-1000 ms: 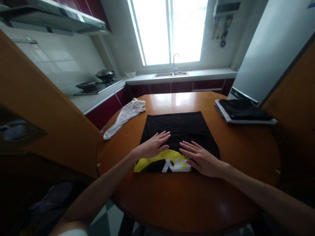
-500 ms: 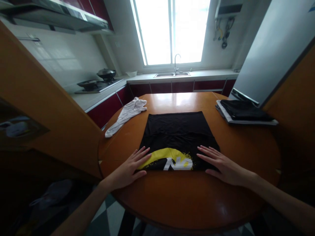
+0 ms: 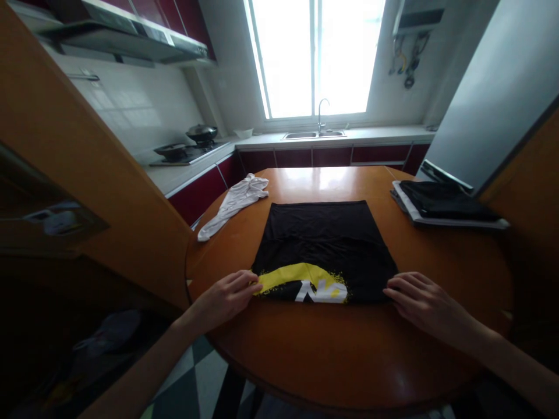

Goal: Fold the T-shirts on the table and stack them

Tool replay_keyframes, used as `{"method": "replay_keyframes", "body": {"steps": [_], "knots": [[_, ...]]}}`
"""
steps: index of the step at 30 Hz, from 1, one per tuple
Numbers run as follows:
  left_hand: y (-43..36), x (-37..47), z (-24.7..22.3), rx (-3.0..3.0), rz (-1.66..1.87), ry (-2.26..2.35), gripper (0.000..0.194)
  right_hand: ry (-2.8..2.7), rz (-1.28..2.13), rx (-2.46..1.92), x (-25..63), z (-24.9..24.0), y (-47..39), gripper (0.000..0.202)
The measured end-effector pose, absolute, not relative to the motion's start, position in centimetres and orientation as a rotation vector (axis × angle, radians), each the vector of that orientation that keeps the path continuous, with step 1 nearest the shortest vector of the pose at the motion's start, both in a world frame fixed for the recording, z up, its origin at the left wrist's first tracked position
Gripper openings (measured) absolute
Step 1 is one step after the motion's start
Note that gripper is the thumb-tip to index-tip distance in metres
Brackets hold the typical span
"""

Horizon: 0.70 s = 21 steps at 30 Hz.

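Observation:
A black T-shirt (image 3: 323, 244) with a yellow and white print lies folded on the wooden table, its near edge facing me. My left hand (image 3: 236, 291) pinches the shirt's near left corner, beside the yellow band. At the near right corner, the fingers of my right hand (image 3: 419, 297) are closed on the black cloth. Both hands rest low, close to the tabletop. The printed design is partly hidden by the fold.
A crumpled white garment (image 3: 236, 203) lies at the table's left. A stack of folded dark and white clothes (image 3: 449, 201) sits at its right edge. Beyond the round wooden table (image 3: 349, 355) are a counter with a sink (image 3: 314, 135) and a stove with pans (image 3: 201, 134).
Both hands have gone from lying flat on the shirt with fingers spread to gripping its two near corners. The view has shifted slightly; the shirt stays folded on the table.

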State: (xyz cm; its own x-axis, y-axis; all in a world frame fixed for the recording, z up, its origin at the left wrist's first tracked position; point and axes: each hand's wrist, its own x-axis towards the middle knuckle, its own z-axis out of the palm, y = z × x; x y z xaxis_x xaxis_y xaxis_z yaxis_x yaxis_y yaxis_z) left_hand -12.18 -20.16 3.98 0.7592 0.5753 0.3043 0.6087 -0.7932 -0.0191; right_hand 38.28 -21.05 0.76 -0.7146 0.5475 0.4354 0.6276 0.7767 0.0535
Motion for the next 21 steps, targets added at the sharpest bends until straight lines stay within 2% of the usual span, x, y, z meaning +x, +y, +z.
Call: {"method": "replay_keyframes", "body": {"steps": [3,10,21], "knots": [[-20.0,-12.1,3.3,-2.848,-0.455,-0.995,0.037,-2.554,-0.273,-0.925,38.2,0.7,-21.3,0.028],[-19.4,-12.6,3.2,-2.921,-0.569,-0.984,0.025,-2.423,-0.191,-0.926,38.1,0.6,-21.5,0.022],[-22.8,-11.7,8.5,-3.094,-0.627,-1.020,0.018,-2.375,0.229,-0.934,39.0,4.7,-23.6,0.015]]}}
